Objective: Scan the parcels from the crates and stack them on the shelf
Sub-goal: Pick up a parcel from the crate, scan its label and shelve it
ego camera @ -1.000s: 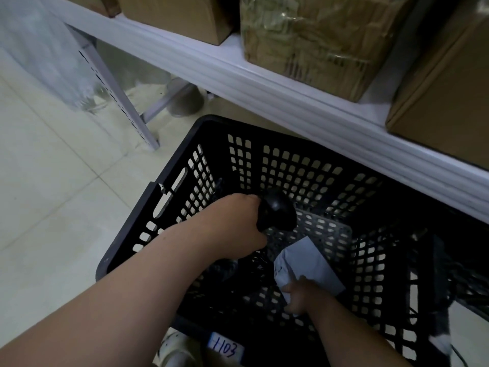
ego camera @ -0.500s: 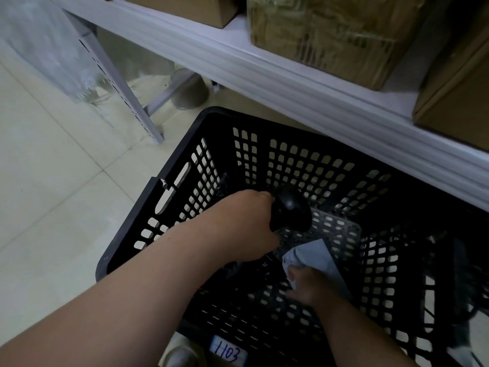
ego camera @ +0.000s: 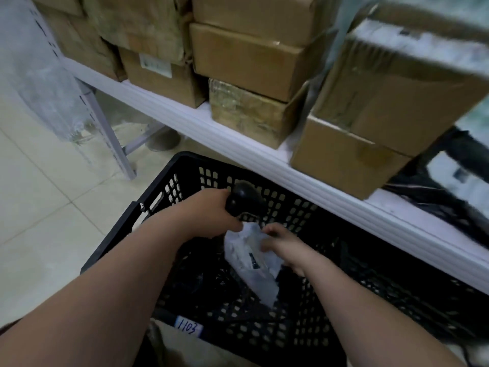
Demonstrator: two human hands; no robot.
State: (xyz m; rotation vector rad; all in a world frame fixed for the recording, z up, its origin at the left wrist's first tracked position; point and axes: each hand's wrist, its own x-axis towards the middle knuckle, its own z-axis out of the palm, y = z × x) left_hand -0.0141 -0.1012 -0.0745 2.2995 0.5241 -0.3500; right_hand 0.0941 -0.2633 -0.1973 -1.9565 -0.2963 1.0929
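A person's left hand (ego camera: 211, 215), fingers curled around a black handheld scanner (ego camera: 244, 198), hovers at frame centre above a black lattice crate (ego camera: 185, 158) tagged "1103" (ego camera: 188, 327). Just right of it, the right hand (ego camera: 280, 241) pinches the top of a pale plastic-wrapped parcel (ego camera: 254, 263), held inside the crate directly below the scanner. Cardboard boxes (ego camera: 246, 56) line the white shelf (ego camera: 238, 144) across the upper frame.

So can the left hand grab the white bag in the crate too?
Probably not as things are. The white bag lies right beside the left hand with nothing between them, but that hand's fingers are wrapped round the black scanner. The right hand holds the bag.
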